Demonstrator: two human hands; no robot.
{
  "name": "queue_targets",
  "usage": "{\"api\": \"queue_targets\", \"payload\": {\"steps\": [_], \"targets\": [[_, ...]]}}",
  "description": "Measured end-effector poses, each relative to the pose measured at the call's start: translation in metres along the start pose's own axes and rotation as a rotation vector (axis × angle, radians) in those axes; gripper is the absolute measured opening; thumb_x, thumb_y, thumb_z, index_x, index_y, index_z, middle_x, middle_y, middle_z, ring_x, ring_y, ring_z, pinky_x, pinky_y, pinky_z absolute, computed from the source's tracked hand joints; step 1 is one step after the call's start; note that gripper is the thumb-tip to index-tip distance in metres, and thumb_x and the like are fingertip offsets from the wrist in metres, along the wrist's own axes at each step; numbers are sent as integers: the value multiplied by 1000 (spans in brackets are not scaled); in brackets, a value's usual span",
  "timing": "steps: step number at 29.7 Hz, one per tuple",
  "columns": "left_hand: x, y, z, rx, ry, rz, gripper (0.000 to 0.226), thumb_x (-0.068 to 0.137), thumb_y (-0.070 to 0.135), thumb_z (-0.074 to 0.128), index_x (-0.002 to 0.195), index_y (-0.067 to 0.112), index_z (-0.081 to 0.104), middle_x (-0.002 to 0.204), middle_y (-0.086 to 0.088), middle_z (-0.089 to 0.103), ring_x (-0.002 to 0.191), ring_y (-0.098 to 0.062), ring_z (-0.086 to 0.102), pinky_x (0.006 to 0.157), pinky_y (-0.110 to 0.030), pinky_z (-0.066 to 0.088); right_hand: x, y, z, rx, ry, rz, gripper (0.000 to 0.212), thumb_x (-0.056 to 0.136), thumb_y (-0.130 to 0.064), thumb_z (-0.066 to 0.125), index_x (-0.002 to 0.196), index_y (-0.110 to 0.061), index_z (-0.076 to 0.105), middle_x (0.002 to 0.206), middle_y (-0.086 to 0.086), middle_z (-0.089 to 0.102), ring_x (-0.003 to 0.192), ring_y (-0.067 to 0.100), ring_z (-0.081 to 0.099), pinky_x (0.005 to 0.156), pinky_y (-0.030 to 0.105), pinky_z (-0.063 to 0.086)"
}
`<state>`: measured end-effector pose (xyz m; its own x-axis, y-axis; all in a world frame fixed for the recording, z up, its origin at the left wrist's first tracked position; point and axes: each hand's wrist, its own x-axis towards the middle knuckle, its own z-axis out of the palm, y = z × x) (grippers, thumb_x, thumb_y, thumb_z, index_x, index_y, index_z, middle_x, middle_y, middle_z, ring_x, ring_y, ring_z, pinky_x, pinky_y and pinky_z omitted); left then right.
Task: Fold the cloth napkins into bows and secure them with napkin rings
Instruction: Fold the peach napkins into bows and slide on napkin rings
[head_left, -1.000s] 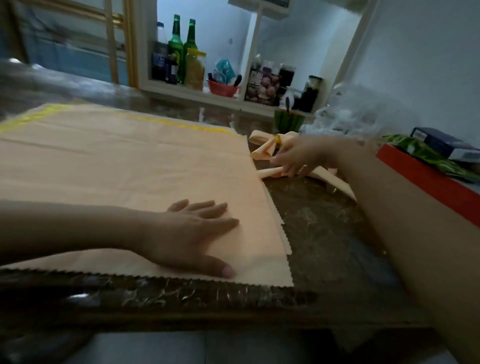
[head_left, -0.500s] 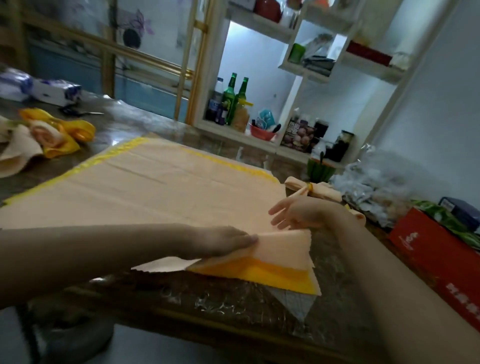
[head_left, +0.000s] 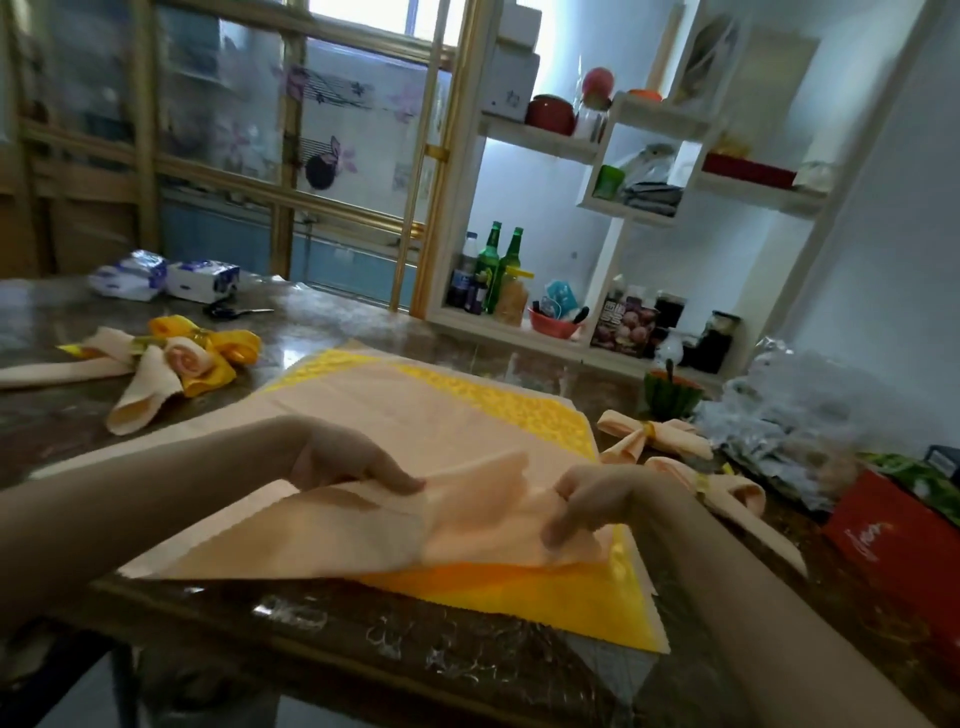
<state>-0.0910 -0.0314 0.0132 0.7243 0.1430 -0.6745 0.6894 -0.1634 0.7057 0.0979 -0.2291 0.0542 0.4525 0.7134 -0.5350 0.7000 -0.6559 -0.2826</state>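
Dark marble tabletop (head_left: 363, 639): the right hand (head_left: 597, 493) has left the finished bow (head_left: 649, 436) and joins the left hand (head_left: 353, 462) pinching up the peach napkin (head_left: 467, 415), likely starting its first fold.

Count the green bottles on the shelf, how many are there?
2. One green bottle stands on the bottom shelf; the second green bottle stands just right of it. Another could be hidden behind them.

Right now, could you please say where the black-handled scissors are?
Head view, far left: the scissors lie on the dark table beside the blue-and-white packets, behind the yellow-peach napkins.
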Motion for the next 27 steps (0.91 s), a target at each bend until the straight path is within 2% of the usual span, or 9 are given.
{"api": "queue_targets", "payload": {"steps": [3,6,8,11,13,16,18,21,27], "targets": [[-6,-5,-12,94,-118,51,54,58,43,85,96,9,67,87,-4,72,76,-12,69,73,-27,56,-12,-13,-1,174,-235,6,54,86,1,60,135,-5,38,111,5,56,90,18,61,83,32,50],[-11,-7,-30,177,23,-22,25,81,27,72,95,8,63,82,0,72,74,-10,68,71,-24,56,-1,-33,9,109,-289,-33,38,88,2,59,124,0,47,104,16,60,105,34,59,87,44,50],[-3,-5,-40,404,344,-42,21,96,24,52,99,5,61,87,-4,68,78,-15,65,69,-25,53,21,-45,11,-41,6,-68,31,89,-9,60,115,7,57,114,23,62,103,32,61,86,43,52],[19,-2,-46,759,976,45,37,100,30,41,124,4,52,123,-15,56,111,-29,54,85,-34,43,51,-48,16,-282,582,-106,33,93,-16,50,123,-4,52,126,15,56,114,30,54,88,37,45],[30,-5,-43,752,1155,46,46,99,38,37,138,12,37,138,-13,45,125,-31,43,95,-41,38,66,-47,27,-317,620,-120,41,96,-25,47,133,-8,40,135,13,47,124,31,46,95,37,40],[45,-15,-38,909,1016,-34,52,99,44,31,144,16,28,146,-11,35,133,-30,33,102,-46,31,81,-45,51,-233,397,-186,50,96,-38,47,138,-12,39,141,14,43,128,30,42,100,34,37],[52,-26,-34,913,870,-90,53,98,49,28,140,16,32,147,-11,31,135,-30,28,104,-50,28,85,-45,61,-293,389,-215,48,95,-44,44,133,-14,45,138,15,45,124,31,44,100,37,39],[53,-38,-36,895,820,-86,53,98,52,23,133,16,37,145,-12,30,136,-32,26,103,-53,28,88,-42,60,-268,447,-193,48,95,-45,43,133,-14,46,137,14,44,124,31,44,101,41,39],[41,-46,-18,855,731,-116,66,95,58,16,151,23,5,158,-8,-6,145,-28,-4,115,-51,3,70,-41,66,-341,365,-300,67,96,-54,33,150,-19,16,156,5,21,144,21,17,115,35,19]]}}
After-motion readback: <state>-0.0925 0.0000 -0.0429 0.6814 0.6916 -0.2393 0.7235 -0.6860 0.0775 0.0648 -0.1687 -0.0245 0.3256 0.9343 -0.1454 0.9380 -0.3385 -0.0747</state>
